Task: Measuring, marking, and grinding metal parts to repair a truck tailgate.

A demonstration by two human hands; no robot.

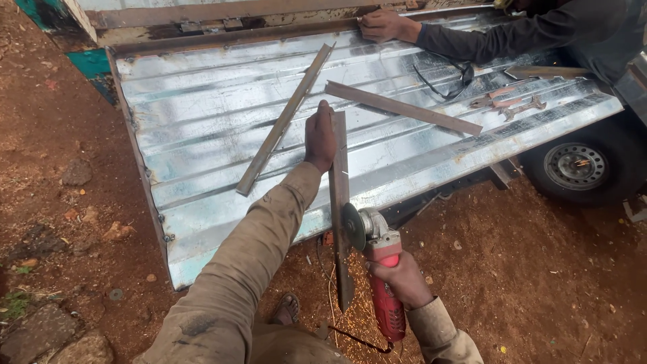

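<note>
**A:** What do you have in the hands?

**B:** My left hand [320, 138], mid-frame, is closed down on the upper end of a flat steel bar [340, 202]. The bar runs almost straight down the frame; its top lies on the corrugated sheet [202, 121] and its lower end sticks out past the sheet's edge, over the red soil [539, 283].

**A:** And the right?

**B:** My right hand [403, 280], lower centre, is wrapped around the red body of a grinder [381, 269]. Its disc [353, 227] sits right against the bar's right edge, just below the sheet's edge. I can't tell whether it actually touches.

**A:** What else is on the sheet?

**B:** Two more bars: a long one [283, 121] lying diagonally to the left of my left hand, and another [404, 108] slanting to its upper right. Further right there's a black cable [445, 81] and pliers [505, 102].

**A:** Anyone nearby?

**B:** A person in a dark sleeve [485, 40], top right, with a hand [384, 25] pressed on the sheet's far edge. A wheel [579, 165] shows at right under the sheet.
</note>
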